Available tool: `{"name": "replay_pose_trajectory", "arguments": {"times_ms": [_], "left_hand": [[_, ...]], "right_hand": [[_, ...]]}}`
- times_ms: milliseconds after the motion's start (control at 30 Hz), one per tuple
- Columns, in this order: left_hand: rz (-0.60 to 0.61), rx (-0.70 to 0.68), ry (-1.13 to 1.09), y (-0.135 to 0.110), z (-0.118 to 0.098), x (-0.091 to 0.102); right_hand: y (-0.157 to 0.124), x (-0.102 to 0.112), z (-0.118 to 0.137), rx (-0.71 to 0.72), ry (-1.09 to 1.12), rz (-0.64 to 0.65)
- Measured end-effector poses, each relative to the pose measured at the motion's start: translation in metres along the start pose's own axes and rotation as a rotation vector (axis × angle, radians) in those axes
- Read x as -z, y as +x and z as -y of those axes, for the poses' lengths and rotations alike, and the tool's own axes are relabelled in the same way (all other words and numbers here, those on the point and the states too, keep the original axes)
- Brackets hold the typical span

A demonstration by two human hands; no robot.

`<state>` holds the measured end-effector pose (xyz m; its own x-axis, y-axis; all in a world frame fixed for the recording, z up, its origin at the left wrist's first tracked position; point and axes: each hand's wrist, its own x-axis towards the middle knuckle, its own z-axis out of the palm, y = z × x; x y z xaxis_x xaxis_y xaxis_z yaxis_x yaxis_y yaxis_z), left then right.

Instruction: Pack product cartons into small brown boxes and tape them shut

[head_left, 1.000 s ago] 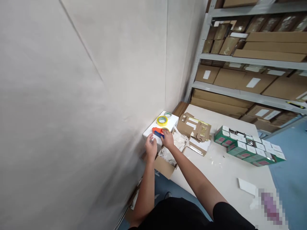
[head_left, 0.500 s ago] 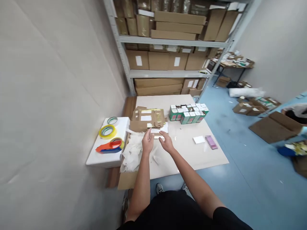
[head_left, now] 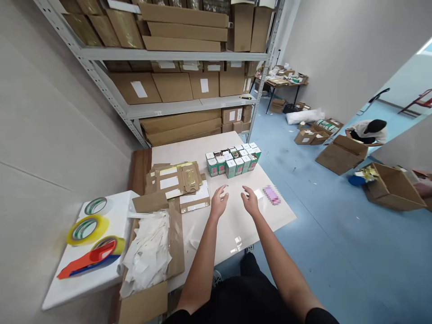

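My left hand (head_left: 219,201) hovers over the white table (head_left: 236,229) with its fingers spread and nothing in it. Beside it, my right hand (head_left: 250,200) is also open and empty, fingers apart. Both hands are just short of a cluster of small green and white boxes (head_left: 232,161). A small white card (head_left: 258,194) lies right by my right hand. A stack of flattened cardboard inserts (head_left: 175,180) rests to the left of my left hand.
An orange and blue tape dispenser (head_left: 88,259) and rolls of yellow tape (head_left: 87,224) sit on a white stand at left. An open carton of white paper (head_left: 148,252) stands beside it. Shelving with brown boxes (head_left: 175,85) fills the back. Another person (head_left: 366,130) crouches among cartons at far right.
My hands left the tape dispenser and moved right over the table toward the green boxes. The view swung right, bringing the shelving and room into sight.
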<state>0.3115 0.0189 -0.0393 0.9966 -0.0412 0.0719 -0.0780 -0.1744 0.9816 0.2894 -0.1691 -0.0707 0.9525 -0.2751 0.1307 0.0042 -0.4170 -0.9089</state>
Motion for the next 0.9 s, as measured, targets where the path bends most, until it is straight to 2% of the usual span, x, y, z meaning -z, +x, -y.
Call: {"name": "replay_pose_trajectory", "arguments": {"times_ms": [133,300,500,600,700,800,900], "left_hand": [[-0.032,0.025,0.073,0.031,0.004,-0.017],[-0.062,0.131,0.236,0.078,0.019,-0.039],[0.030,0.204,0.460,0.162,0.041,-0.081],[0.078,0.231,0.586,0.206,0.055,-0.105],[0.079,0.279,0.730,0.236,0.071,-0.124],[0.166,0.433,0.789,0.248,0.087,-0.132],[0.250,0.530,0.768,0.242,0.100,-0.128]], "right_hand": [[0.056,0.002,-0.022,-0.054,0.035,0.041],[0.132,-0.012,-0.055,-0.097,0.067,0.134],[0.199,-0.025,-0.088,-0.083,0.079,0.250],[0.219,-0.029,-0.101,-0.057,0.066,0.301],[0.230,-0.034,-0.115,-0.050,0.041,0.373],[0.235,-0.038,-0.131,-0.081,0.026,0.425],[0.239,-0.044,-0.145,-0.140,0.026,0.454]]}}
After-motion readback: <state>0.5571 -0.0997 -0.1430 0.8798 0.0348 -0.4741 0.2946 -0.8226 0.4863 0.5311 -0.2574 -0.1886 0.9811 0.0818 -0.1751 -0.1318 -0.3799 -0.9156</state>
